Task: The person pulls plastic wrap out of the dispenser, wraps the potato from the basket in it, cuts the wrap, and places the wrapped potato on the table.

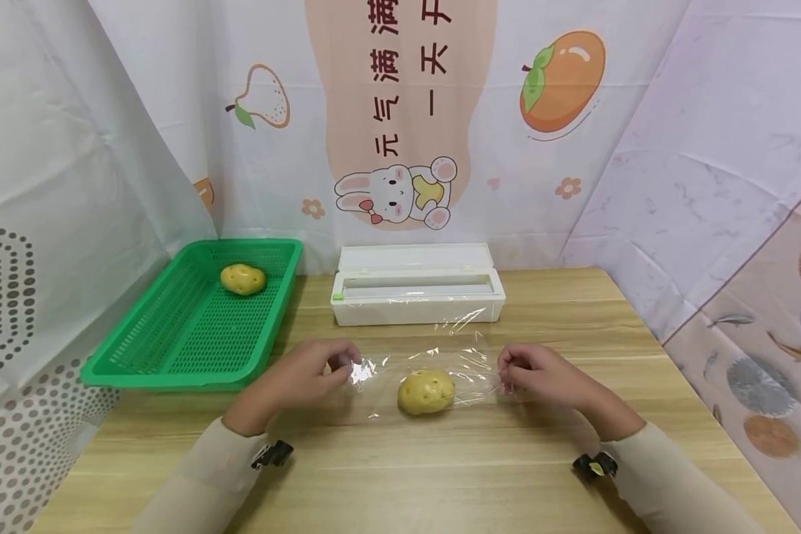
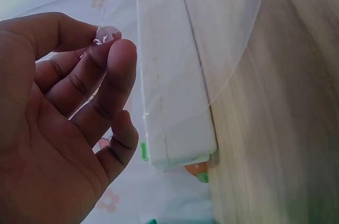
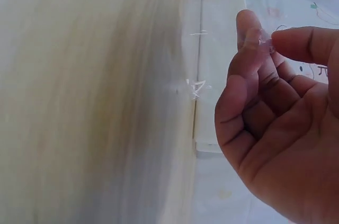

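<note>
A sheet of clear plastic film point(image 1: 410, 356) stretches between the two hands, in front of the white box. The left hand point(image 1: 310, 372) pinches its left side between thumb and fingers; the left wrist view shows the film point(image 2: 222, 38) at the fingertips of that hand point(image 2: 69, 97). On the right, the other hand point(image 1: 550, 377) pinches the opposite side, and in the right wrist view this hand point(image 3: 286, 113) has film between thumb and finger. A yellow potato point(image 1: 426, 391) lies between the hands; whether the film is over or under it I cannot tell.
Behind the film stands a white film box point(image 1: 417, 310) with its lid up. A green basket point(image 1: 277, 326) at the left holds another potato point(image 1: 243, 279). The wooden table point(image 1: 400, 475) ends at a printed curtain point(image 1: 400, 89) at the back.
</note>
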`<state>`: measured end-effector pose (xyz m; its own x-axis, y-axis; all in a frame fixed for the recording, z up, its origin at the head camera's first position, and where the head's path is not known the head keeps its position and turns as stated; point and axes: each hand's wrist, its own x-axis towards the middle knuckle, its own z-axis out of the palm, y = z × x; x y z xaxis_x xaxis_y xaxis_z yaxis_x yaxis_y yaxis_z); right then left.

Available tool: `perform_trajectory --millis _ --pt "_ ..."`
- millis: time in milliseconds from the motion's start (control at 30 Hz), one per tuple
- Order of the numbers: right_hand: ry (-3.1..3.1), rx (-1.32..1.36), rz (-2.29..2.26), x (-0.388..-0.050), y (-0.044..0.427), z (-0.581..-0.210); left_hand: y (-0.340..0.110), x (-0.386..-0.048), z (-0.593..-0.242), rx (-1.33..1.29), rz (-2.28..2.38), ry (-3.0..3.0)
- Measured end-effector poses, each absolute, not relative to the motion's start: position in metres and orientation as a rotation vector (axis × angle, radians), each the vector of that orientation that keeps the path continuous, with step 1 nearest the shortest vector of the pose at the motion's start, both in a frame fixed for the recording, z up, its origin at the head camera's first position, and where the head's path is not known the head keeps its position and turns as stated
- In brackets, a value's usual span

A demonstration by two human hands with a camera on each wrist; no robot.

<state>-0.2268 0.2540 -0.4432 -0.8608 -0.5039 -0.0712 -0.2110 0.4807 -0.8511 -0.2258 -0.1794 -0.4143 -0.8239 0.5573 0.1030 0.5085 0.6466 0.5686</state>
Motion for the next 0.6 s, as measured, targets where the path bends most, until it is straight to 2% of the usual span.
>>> perform_trajectory --millis 333,600 --pt "2.377 -0.568 -1.282 -0.232 0.246 -0.452 -0.177 -0.240 -0.431 0.779 0.922 2.725" --pt "2.437 -0.544 -1.177 -0.231 0.238 -0.453 -0.173 -0.246 -0.438 0.800 0.934 2.692"
